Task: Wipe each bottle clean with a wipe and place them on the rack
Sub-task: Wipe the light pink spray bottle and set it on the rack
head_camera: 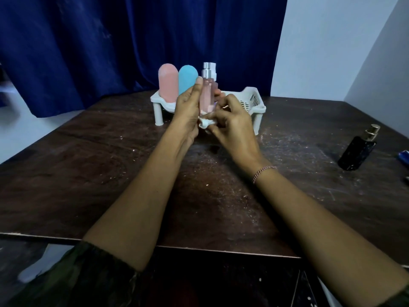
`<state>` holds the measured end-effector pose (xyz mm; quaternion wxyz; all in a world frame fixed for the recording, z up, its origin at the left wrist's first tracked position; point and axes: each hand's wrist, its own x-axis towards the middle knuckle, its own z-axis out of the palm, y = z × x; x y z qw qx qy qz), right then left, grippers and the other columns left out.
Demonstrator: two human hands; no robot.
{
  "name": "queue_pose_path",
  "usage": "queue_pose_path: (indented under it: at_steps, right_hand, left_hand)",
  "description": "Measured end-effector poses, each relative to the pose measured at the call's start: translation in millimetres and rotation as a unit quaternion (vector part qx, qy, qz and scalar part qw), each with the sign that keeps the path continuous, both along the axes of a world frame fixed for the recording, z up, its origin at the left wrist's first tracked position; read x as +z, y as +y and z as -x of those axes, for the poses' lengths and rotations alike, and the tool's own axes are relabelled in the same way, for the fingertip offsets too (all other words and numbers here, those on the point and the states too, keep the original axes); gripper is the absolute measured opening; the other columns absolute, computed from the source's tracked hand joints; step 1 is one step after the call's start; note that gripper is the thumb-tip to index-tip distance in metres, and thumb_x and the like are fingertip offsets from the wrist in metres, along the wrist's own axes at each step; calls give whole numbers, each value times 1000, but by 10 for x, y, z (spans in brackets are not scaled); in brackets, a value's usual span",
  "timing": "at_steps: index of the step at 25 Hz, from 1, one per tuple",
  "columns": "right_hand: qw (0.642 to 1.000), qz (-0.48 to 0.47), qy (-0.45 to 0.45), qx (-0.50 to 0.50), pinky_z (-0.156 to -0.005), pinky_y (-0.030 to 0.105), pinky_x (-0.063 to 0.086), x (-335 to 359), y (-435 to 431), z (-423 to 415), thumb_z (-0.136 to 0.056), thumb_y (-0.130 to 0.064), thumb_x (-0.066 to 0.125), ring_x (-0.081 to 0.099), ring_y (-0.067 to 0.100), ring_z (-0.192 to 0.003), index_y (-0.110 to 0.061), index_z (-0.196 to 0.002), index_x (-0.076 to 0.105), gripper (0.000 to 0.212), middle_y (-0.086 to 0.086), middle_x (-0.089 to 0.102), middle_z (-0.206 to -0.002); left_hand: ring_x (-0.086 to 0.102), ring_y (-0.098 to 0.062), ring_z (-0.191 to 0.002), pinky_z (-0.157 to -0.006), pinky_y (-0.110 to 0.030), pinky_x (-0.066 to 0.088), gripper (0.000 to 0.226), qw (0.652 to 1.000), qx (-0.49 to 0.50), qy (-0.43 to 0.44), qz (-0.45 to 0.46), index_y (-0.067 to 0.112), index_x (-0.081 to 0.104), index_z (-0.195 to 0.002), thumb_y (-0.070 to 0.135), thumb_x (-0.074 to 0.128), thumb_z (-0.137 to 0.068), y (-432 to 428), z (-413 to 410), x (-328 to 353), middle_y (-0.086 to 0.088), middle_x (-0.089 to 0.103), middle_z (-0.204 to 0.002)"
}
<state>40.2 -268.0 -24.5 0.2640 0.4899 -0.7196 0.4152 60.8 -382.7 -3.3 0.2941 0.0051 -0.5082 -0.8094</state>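
The spray bottle (207, 94) is held upright above the table (88, 169), in front of the rack (250, 100). It is a slim, clear bottle with pink contents and a silver nozzle (208, 70) on top.

Left hand (188, 109): the fingers are curled around the left side of the spray bottle and grip it along its body. A fingertip reaches up to just below the nozzle.

Right hand (232, 127): the fingers pinch a crumpled white wipe (207, 123). The wipe is pressed against the lower end of the spray bottle. The two hands are close together, with the spray bottle and the wipe between them. A thin braided bracelet (263, 171) sits on the right wrist.

Rack: white plastic, standing on short legs at the far side of the table. A pink bottle (168, 85) and a blue bottle (187, 79), both with rounded tops, stand upright side by side at its left end. The slotted right end holds nothing that can be seen.

Table: dark wood, scratched and speckled with pale marks. A black bottle (357, 151) with a gold-coloured pump stands near the right edge, well apart from the rack. A blue object (404, 159) lies just beyond it, cut off by the frame edge; what it is cannot be told.

A dark blue curtain (110, 41) hangs behind the table.
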Motion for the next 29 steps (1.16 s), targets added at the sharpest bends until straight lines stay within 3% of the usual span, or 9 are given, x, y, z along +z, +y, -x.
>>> queue_pose_path:
  at_steps: [1,4,6,9,12,15,20,26,29]
  right_hand:
    - [1000,-4,1,-1,-81,14,47,-11,-4,-9,-74,1,70,47,2,-89,-2,-91,69,17,2,49,-102]
    - [999,30,-4,-12,-78,32,52,6,3,-49,-76,0,68,54,12,-87,-4,-91,68,16,8,54,-97]
    - [995,87,-4,-52,-74,31,52,58,27,-45,-75,-3,70,54,9,-81,-8,-94,68,20,3,57,-91]
    - [979,178,-59,-76,-73,32,52,141,94,37,-74,-13,73,59,8,-79,-16,-97,65,25,-5,64,-89]
    - [966,227,-97,-78,-74,37,53,153,115,129,-77,-15,72,61,11,-80,-14,-90,66,14,-3,65,-89]
    - [973,192,-109,-72,-77,33,54,138,102,157,-79,-9,70,60,10,-82,-9,-90,69,12,-5,60,-90]
    - [993,71,-98,-13,-81,17,50,88,93,145,-76,-1,70,55,2,-83,-7,-89,70,14,-2,61,-92]
    - [993,-74,-87,45,-80,19,49,22,64,165,-74,1,71,58,10,-83,-3,-89,71,16,4,64,-91]
    - [988,-129,-73,40,-79,21,48,38,86,193,-74,0,72,58,13,-84,-3,-91,72,18,9,66,-93]
  left_hand:
    - [68,-18,-75,-68,-30,57,35,1000,-3,0,-10,2,64,-96,31,43,-98,-6,-11,-2,-10,69,-85]
    - [64,-14,-67,-57,-25,53,37,999,-25,-26,18,3,64,-100,33,42,-98,2,-28,4,-6,68,-81]
    - [61,-10,-56,-49,-21,48,33,996,-46,-63,45,7,65,-94,31,43,-98,45,-39,-5,0,68,-67]
    - [64,-8,-59,-59,-23,53,28,992,-73,-84,54,9,63,-85,21,41,-99,78,-18,-55,1,70,-65]
    - [67,-10,-69,-72,-33,55,28,988,-102,-84,75,12,64,-87,21,40,-99,77,-19,-95,1,72,-72]
    - [66,-7,-69,-82,-33,50,27,990,-81,-79,85,14,64,-86,19,40,-99,61,-23,-93,3,72,-70]
    - [68,-13,-72,-64,-28,57,28,996,-73,-47,36,5,64,-98,26,45,-97,-46,-18,-41,-5,72,-81]
    - [68,-15,-83,-92,-40,49,30,999,-31,-4,22,3,64,-96,25,43,-98,-94,-10,-3,-6,72,-79]
    - [66,-15,-89,-102,-40,44,29,999,-18,13,37,1,63,-99,22,44,-98,-70,-9,-1,-9,69,-90]
